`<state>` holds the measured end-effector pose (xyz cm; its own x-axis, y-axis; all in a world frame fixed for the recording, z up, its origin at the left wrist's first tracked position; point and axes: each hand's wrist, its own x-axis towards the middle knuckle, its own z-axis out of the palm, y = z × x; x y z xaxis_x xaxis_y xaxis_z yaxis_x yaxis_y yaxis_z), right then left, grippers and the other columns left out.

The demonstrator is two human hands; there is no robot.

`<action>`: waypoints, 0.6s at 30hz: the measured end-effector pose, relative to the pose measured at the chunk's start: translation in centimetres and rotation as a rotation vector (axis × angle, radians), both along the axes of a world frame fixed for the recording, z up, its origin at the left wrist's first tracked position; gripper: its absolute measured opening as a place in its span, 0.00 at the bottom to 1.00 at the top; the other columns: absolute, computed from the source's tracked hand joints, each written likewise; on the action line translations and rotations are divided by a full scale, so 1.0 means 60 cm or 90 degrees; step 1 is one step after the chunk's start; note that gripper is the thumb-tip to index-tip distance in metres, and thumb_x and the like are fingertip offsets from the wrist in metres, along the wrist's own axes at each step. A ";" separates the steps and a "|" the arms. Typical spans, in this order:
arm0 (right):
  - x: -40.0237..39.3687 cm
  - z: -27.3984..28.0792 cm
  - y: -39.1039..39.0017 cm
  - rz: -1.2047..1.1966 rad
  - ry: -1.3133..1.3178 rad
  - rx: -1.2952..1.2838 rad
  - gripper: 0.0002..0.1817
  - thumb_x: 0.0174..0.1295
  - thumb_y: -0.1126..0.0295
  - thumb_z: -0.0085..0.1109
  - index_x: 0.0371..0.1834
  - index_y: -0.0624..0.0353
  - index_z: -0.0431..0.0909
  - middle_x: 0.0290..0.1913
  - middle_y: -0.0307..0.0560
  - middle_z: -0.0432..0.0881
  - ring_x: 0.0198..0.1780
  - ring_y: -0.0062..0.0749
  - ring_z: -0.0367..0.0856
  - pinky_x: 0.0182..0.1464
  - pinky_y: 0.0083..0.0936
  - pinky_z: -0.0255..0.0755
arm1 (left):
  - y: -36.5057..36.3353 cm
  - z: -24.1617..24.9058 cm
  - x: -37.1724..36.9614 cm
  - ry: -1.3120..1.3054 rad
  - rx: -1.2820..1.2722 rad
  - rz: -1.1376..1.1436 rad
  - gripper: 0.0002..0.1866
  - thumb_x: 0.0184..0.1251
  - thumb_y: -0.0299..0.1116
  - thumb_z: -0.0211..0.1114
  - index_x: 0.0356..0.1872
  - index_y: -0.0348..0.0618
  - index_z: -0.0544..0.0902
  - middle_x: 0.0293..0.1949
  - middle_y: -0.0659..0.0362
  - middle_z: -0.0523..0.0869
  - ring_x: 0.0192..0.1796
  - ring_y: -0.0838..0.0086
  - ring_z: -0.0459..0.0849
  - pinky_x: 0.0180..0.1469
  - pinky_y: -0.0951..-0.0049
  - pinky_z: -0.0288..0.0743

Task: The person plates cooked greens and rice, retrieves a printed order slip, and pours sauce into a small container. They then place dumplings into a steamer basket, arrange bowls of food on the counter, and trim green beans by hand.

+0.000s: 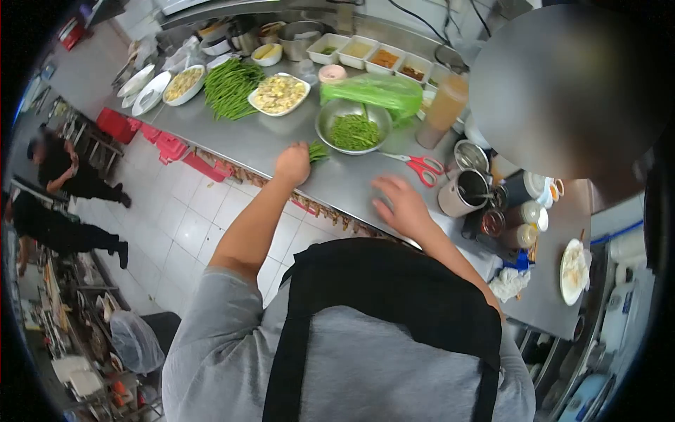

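Observation:
My left hand (pixel 292 164) is closed around a small bunch of green beans (pixel 318 151), whose ends stick out to the right over the steel counter. Just beyond, a metal bowl (pixel 323 125) holds short cut pieces of green beans (pixel 354 132). My right hand (pixel 401 202) hovers near the counter's front edge, fingers apart and slightly blurred, with nothing in it. Red-handled scissors (pixel 427 169) lie on the counter ahead of that hand, apart from it, blades toward the bowl. A large pile of long green beans (pixel 233 89) rests farther left.
A white dish of chopped food (pixel 280 95) stands behind my left hand. Behind the bowl lies a green plastic bag (pixel 380 95). A sauce bottle (pixel 441 112) and a dark-filled container (pixel 464 192) stand right. Two people (pixel 60 165) are at far left.

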<state>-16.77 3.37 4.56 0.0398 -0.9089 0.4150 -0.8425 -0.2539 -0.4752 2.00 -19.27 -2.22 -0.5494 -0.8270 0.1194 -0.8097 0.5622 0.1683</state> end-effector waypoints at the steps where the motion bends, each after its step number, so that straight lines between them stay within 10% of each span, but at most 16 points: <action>1: 0.006 0.002 -0.045 0.010 0.030 -0.066 0.21 0.49 0.71 0.59 0.50 0.56 0.73 0.47 0.51 0.75 0.51 0.46 0.72 0.56 0.40 0.64 | -0.002 0.013 0.003 0.014 0.012 0.012 0.14 0.51 0.26 0.56 0.41 0.39 0.76 0.40 0.46 0.80 0.44 0.54 0.80 0.46 0.60 0.75; 6: 0.013 -0.011 -0.169 -0.040 0.164 -0.011 0.25 0.47 0.73 0.60 0.53 0.53 0.73 0.49 0.48 0.75 0.55 0.43 0.70 0.61 0.41 0.58 | -0.054 0.019 0.064 0.267 0.334 0.104 0.12 0.55 0.24 0.57 0.42 0.40 0.72 0.36 0.51 0.81 0.38 0.62 0.82 0.42 0.61 0.76; 9: -0.018 -0.047 -0.186 -0.017 0.201 0.084 0.26 0.47 0.73 0.59 0.54 0.50 0.73 0.50 0.45 0.74 0.58 0.42 0.68 0.62 0.39 0.56 | -0.067 0.029 0.105 0.845 0.837 0.091 0.09 0.59 0.25 0.58 0.41 0.44 0.71 0.33 0.57 0.79 0.36 0.69 0.79 0.41 0.63 0.75; 13: 0.009 -0.001 -0.157 -0.012 0.196 0.022 0.26 0.50 0.72 0.57 0.56 0.50 0.71 0.54 0.46 0.73 0.59 0.39 0.68 0.62 0.36 0.57 | -0.070 0.100 0.097 1.102 0.983 -0.052 0.09 0.62 0.26 0.58 0.42 0.45 0.70 0.32 0.60 0.76 0.35 0.71 0.75 0.42 0.66 0.73; 18: 0.124 0.041 -0.228 -0.113 -1.135 -0.026 0.24 0.66 0.55 0.45 0.62 0.53 0.64 0.58 0.39 0.69 0.60 0.32 0.65 0.60 0.35 0.59 | -0.036 0.211 -0.032 1.086 0.727 -0.195 0.09 0.61 0.25 0.58 0.42 0.43 0.71 0.33 0.60 0.76 0.36 0.72 0.76 0.42 0.70 0.73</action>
<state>-9.31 -10.33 7.02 -0.5234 -0.8410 -0.1367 0.6123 -0.2598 -0.7467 0.10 -21.45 10.42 -0.5714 -0.8054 0.1575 0.5783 -0.2590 0.7736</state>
